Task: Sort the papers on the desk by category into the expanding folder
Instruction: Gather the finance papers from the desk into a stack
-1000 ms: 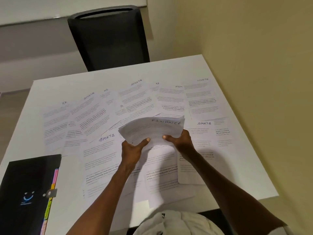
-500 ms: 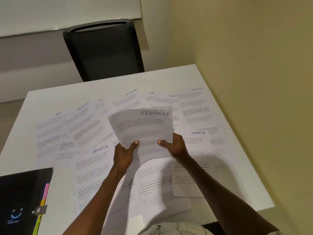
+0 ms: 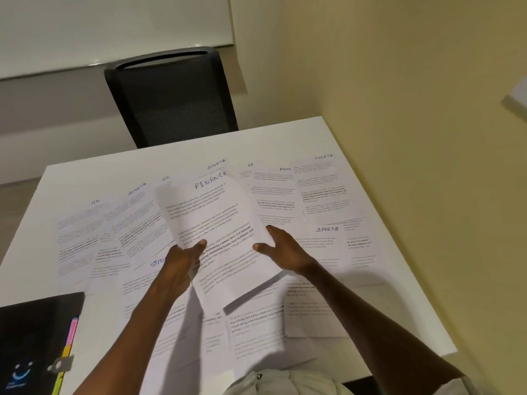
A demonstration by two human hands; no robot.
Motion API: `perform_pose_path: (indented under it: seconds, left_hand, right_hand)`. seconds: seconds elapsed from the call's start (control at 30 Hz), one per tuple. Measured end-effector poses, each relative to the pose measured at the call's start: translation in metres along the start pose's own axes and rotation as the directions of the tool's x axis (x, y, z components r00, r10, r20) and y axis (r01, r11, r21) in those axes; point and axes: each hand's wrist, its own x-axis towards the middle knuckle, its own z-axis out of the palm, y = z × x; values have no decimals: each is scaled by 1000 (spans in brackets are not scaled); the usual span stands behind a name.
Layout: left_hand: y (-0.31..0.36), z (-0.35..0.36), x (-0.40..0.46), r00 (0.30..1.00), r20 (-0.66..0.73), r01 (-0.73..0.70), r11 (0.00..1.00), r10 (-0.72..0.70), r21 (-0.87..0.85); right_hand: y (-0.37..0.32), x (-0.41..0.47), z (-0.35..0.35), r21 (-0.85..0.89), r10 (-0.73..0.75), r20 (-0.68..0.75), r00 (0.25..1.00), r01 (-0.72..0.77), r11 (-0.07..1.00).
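We see the FINANCE sheet (image 3: 216, 223) held up above the middle of the worktop (image 3: 85, 172), tilted so its heading leans toward the right, with further sheets stacked behind it, their edges showing at its lower right. The left hand (image 3: 179, 266) grips the sheet's lower left edge, thumb pressed on the front and the other fingers hidden behind the paper. The right hand (image 3: 281, 252) is at the sheet's lower right edge, thumb and forefinger spread and fairly straight against the paper; we cannot tell whether it pinches the sheet or only touches it. Under and around the FINANCE sheet lie the loose papers (image 3: 322, 195), overlapping across the worktop, headed HR, SPORTS and ADM in handwriting: HR and SPORTS pages to its left, ADM and SPORTS pages to its right, more printed pages below it toward us. The black folder (image 3: 31, 337) lies well to the lower left of the FINANCE sheet, at the worktop's near left corner, coloured tabs along its right edge. Beyond the sheet, past the worktop's far edge, stands a black chair (image 3: 171, 95).
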Motion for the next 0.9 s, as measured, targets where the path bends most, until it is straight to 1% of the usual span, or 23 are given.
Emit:
perform_pose_path:
  seconds: [0.1, 0.23, 0.33, 0.4, 0.5, 0.6, 0.67, 0.7, 0.8, 0.9]
  left_hand:
    - [-3, -8, -3, 999, 26, 24, 1000, -24, -2]
    - [-4, -12, -5, 998, 63, 3, 1000, -3, -2]
    - [-5, -14, -6, 1000, 25, 8, 1000, -7, -19]
    - [-9, -14, -6, 999, -15, 35, 999, -36, -31]
    - [-13, -16, -11, 995, -84, 52, 998, -55, -37]
    - [-18, -26, -17, 983, -160, 74, 994, -86, -82]
    - [-20, -41, -18, 972, -212, 82, 991, -103, -105]
    - [-20, -50, -18, 967, -232, 83, 990, -109, -116]
    - [-22, -79, -20, 952, -280, 89, 987, -123, -131]
    - [-22, -106, -22, 939, -317, 92, 987, -131, -135]
  right_hand:
    - [0, -6, 5, 38, 20, 28, 999, -21, 999]
    - [1, -15, 10, 75, 30, 33, 999, -32, 997]
    - [5, -18, 15, 92, 30, 30, 999, -33, 995]
    - [6, -18, 19, 88, 39, 35, 999, -42, 995]
    - [9, -16, 26, 30, 52, 46, 998, -53, 998]
    - [17, -11, 30, -42, 111, 30, 993, -110, 993]
    - [21, -7, 33, -68, 123, -1, 992, -123, 990]
    - [22, -5, 34, -110, 112, -17, 994, -114, 987]
    - [26, 2, 37, -221, 123, -22, 992, -125, 967]
    - [27, 14, 45, -279, 152, -30, 988, -154, 948]
